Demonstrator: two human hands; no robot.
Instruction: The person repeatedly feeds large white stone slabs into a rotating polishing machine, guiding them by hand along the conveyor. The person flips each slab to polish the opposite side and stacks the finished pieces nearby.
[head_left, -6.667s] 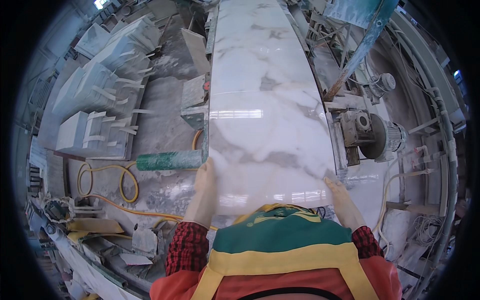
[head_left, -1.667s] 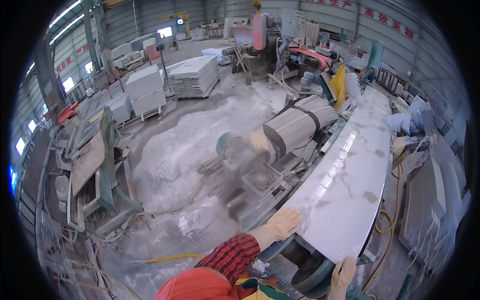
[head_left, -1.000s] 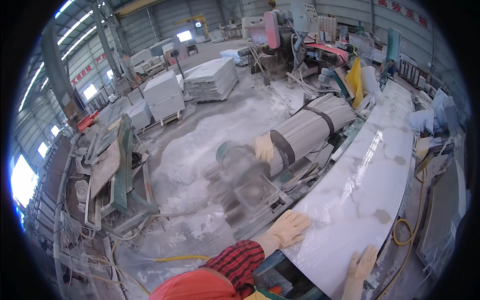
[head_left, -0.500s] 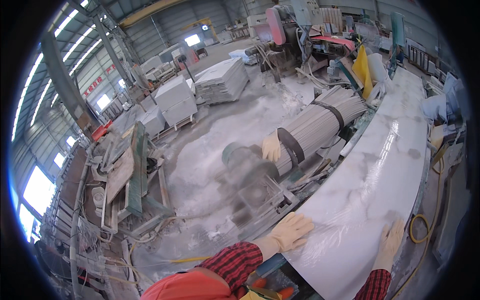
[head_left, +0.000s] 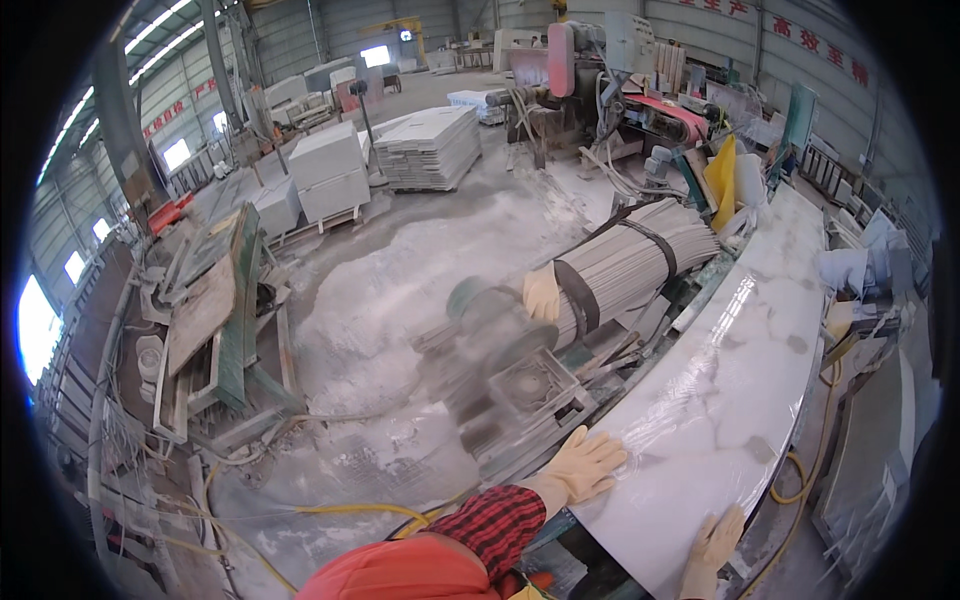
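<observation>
Slab [head_left: 710, 400] lies at right, left hand [head_left: 580, 467] splayed on its left edge, right hand [head_left: 714, 542] flat by the other; likely heavy, stiff, slick, brittle, best gripped by both long edges.

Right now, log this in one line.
left hand: gloved, open on white slab, left edge | right hand: gloved, open at right edge | yellow sheet: left of slab's far end

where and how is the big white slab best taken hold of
Probably by both long edges at its near end, coming from that end. The slab is long, broad and flat, stretching away ahead, so holding one side alone looks unwieldy. The left grip and right grip lie open near those edges.
</observation>
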